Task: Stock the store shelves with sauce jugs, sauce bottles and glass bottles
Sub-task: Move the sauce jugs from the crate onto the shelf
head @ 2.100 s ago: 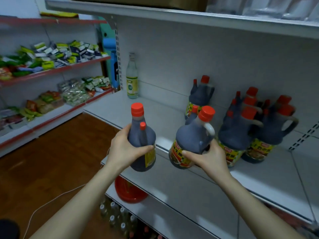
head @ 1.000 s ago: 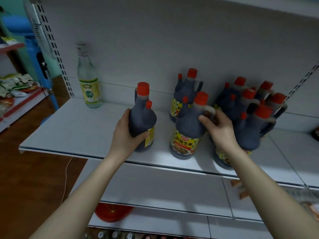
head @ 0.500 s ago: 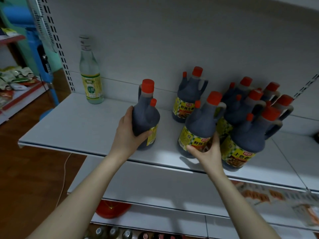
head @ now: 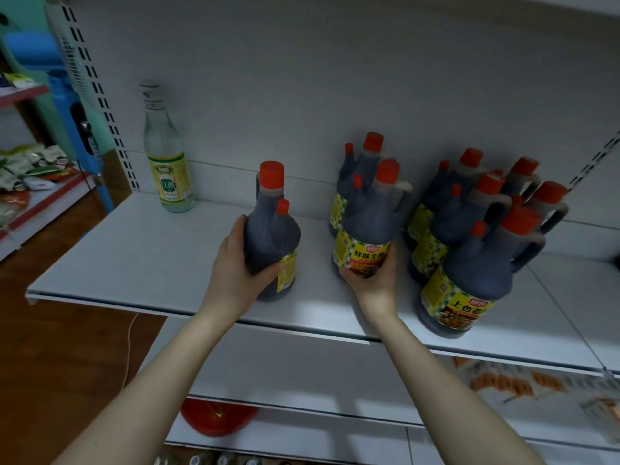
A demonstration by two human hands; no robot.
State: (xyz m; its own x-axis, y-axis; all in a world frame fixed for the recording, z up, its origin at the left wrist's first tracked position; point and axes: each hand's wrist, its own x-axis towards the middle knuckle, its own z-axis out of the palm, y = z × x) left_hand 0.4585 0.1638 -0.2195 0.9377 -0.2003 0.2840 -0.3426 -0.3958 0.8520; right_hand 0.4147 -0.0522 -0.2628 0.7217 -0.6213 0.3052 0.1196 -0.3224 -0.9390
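Two dark sauce jugs with orange caps stand on the white shelf [head: 141,263]. My left hand [head: 235,273] grips the left jug [head: 271,236] round its body, thumb across the front near the yellow label. My right hand [head: 372,283] holds the base of the second jug [head: 369,226], fingers curled round its label. Behind that one stands another jug [head: 360,162]. To the right, a cluster of several more jugs [head: 476,236] crowds the shelf. A clear glass bottle [head: 166,156] with a yellow-green label stands at the back left.
A slotted upright [head: 97,99] bounds the shelf on the left. Lower shelves hold a red bowl-like object [head: 218,417] and bottle tops at the bottom edge. Snack packets [head: 30,169] fill a side rack on the far left. Wooden floor lies below left.
Both jugs went from carried in the air to standing on the shelf. My right hand slid from the jug's handle down to its base and pushed it back toward the rear jug.
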